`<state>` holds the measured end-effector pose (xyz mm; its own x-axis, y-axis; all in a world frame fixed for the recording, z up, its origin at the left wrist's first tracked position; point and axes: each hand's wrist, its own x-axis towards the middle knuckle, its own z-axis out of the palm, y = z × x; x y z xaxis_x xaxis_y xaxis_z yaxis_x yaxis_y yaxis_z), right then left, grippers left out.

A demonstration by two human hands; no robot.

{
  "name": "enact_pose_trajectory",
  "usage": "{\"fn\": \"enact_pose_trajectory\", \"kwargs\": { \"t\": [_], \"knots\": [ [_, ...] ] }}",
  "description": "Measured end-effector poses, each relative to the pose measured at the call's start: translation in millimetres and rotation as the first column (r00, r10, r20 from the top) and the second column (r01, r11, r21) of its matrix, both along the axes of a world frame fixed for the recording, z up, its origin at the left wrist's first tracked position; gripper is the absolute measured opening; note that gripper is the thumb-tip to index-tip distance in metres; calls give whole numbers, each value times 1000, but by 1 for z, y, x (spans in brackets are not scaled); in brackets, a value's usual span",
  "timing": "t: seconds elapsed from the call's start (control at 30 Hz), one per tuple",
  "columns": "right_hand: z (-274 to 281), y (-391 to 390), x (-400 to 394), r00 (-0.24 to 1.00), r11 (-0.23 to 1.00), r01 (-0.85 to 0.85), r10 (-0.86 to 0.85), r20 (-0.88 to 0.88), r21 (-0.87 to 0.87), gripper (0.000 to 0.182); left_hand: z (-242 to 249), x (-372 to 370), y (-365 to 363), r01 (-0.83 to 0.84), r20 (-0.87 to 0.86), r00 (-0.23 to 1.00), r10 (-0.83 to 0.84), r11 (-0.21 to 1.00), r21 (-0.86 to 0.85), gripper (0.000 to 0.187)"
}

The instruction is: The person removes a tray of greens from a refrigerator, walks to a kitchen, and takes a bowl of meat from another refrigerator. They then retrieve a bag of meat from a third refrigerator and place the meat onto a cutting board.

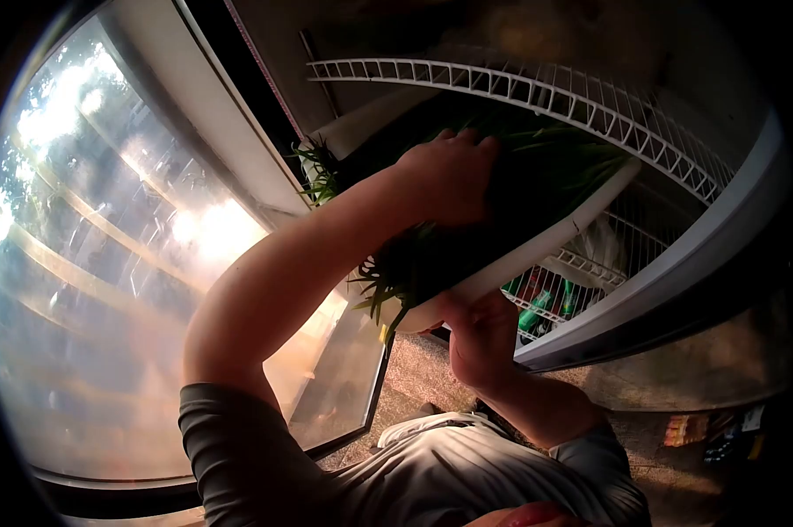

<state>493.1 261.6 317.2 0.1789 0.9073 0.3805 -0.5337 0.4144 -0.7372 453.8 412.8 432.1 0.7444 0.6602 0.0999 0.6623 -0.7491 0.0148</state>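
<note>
A long white tray [550,243] full of dark green leafy plants [581,158] is tilted half inside a glass-door fridge. My left hand [453,176] reaches across and lies on top of the greens, its fingers slightly apart; the fingertips are partly lost in shadow. At the tray's near corner, my right hand [484,334] grips the edge from below, with some fingers hidden. Loose leaves [383,290] hang over the tray's near end, and more leaves [320,174] stick out at its far left end.
The fridge's glass door [133,263] stands open on the left, reflecting bright light. A white wire shelf [502,83] runs above the tray. Green bottles [537,312] sit on a lower wire shelf. Colourful packets [686,430] are at the lower right.
</note>
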Motion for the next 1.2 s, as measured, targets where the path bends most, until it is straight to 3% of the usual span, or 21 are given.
{"fn": "enact_pose_trajectory", "kwargs": {
  "t": [0.17, 0.2, 0.4, 0.5, 0.53, 0.63, 0.7, 0.73, 0.77, 0.83, 0.87, 0.9, 0.97, 1.0, 1.03, 1.1, 1.17, 1.2],
  "knots": [
    [1, 4, -1, 999, 1000, -5, 5, -44, 22, 10, 1, -10, 35, 76, 112, 992, -63, 991, -114, 46],
    [2, 4, -2, 998, 1000, -9, 10, -68, 14, 12, 5, -9, 36, 29, 103, 995, -13, 988, -153, 44],
    [0, 0, -2, 997, 999, 7, -10, -80, -34, 11, 12, -18, 41, 93, 209, 977, -47, 972, -218, 48],
    [-10, 3, -1, 987, 989, 146, -146, 62, -1, 11, 19, -22, 32, 127, 153, 984, -88, 957, -261, 53],
    [-1, 2, -2, 998, 996, 47, -50, -41, -80, 11, 16, -24, 31, 203, 234, 960, -154, 959, -200, 55],
    [10, 9, 3, 996, 995, 42, -35, 77, -90, 11, 30, -48, 9, 201, 330, 926, -182, 979, -26, 58],
    [15, 12, 9, 996, 976, 83, -77, 35, -203, 17, 43, -71, -23, 189, 442, 875, -198, 980, 65, 54],
    [25, 15, 8, 987, 961, 111, -136, -84, -253, 21, 46, -76, -34, 170, 519, 834, -188, 982, 84, 50],
    [28, 20, 12, 984, 952, 154, -171, -43, -265, 20, 47, -77, -40, 170, 585, 786, -201, 980, 108, 46],
    [11, 39, 32, 991, 962, 123, -130, -12, -245, 17, 37, -74, -44, 74, 835, 503, -222, 974, 214, 38],
    [5, 47, 45, 994, 966, 104, -108, -4, -239, 16, 25, -69, -51, 45, 956, 235, -178, 984, 173, 33],
    [0, 62, 58, 996, 973, 81, -85, -7, -217, 15, 16, -73, -58, 24, 959, 244, -141, 990, 139, 27],
    [3, 80, 81, 999, 953, 10, -23, -40, -304, 14, -13, -82, -62, 6, 934, 180, -308, 950, 312, 19],
    [-7, 95, 104, 989, 955, -145, 132, -67, -260, 16, -27, -84, -70, -23, 967, 132, -218, 975, 223, 16],
    [4, 100, 98, 998, 931, 17, -40, -56, -364, 19, -39, -83, -79, -44, 989, 74, -129, 990, 132, 13],
    [-12, 127, 134, 981, 940, -195, 191, -45, -281, 21, -64, -85, -99, 39, 989, 133, 59, 997, -65, 12],
    [-8, 141, 145, 989, 946, -149, 145, -35, -289, 21, -94, -88, -103, 21, 967, 254, -8, 1000, 3, 11],
    [-5, 147, 144, 991, 947, -130, 127, -30, -295, 21, -106, -91, -107, 33, 954, 272, 130, 989, -145, 12]
  ]
}}
